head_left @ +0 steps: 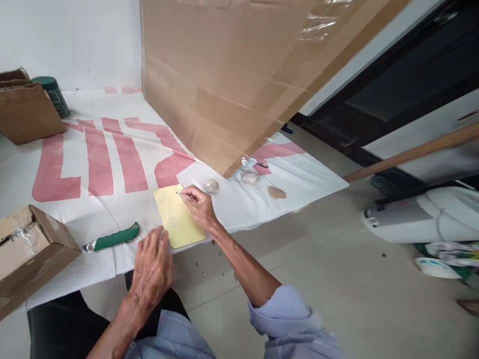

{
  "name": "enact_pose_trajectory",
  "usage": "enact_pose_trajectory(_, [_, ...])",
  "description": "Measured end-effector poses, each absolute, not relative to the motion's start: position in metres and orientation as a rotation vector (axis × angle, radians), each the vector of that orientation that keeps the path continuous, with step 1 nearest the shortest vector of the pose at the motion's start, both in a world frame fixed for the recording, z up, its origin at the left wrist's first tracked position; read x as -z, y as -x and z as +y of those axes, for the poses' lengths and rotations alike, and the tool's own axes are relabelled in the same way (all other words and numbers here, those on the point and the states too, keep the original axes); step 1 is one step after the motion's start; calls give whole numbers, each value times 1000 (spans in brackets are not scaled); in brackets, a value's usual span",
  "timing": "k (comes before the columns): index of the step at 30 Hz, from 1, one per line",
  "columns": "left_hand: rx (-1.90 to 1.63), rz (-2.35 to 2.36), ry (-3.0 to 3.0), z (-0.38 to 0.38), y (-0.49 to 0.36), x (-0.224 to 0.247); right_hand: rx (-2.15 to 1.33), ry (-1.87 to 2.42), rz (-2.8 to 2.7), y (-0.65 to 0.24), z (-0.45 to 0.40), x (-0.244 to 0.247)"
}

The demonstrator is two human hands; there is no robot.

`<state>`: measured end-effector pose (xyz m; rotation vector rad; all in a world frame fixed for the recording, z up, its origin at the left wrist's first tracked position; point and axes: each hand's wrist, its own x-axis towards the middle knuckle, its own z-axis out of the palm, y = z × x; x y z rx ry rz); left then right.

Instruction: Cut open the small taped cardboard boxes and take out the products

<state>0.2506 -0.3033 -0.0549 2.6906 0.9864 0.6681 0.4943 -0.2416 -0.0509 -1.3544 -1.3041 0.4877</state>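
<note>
A yellow sheet (183, 230) lies near the front edge of the cloth-covered table. A few tiny bluish-grey bits (174, 226) are scattered on it. Over the sheet's upper right part, my right hand (199, 205) is closed in a pinch, its fingertips beside one such bit; whatever they hold is too small to make out. My left hand (152, 264) is at the sheet's lower left edge, fingers fairly straight and close together, with nothing visible in them. To its left lies a green utility knife (117, 238). Small clear plastic bags (211, 186) sit just beyond the sheet.
A large cardboard sheet (224, 75) leans over the table's back right. Cardboard boxes (48, 232) stand at the left, with a green lidded container (52, 94) behind. A brown scrap (277, 192) lies near the right edge. A wooden pole (407, 154) and a white bin-like object (430, 214) are further right.
</note>
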Motion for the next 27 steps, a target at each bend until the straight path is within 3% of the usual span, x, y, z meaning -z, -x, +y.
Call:
enact_pose_trajectory(8, [-365, 859, -2751, -295, -249, 61, -400, 1334, -1559, -481, -205, 66])
enact_pose_trajectory(27, [-540, 818, -2579, -296, -245, 57, -145, 1480, -2091, -477, -191, 71])
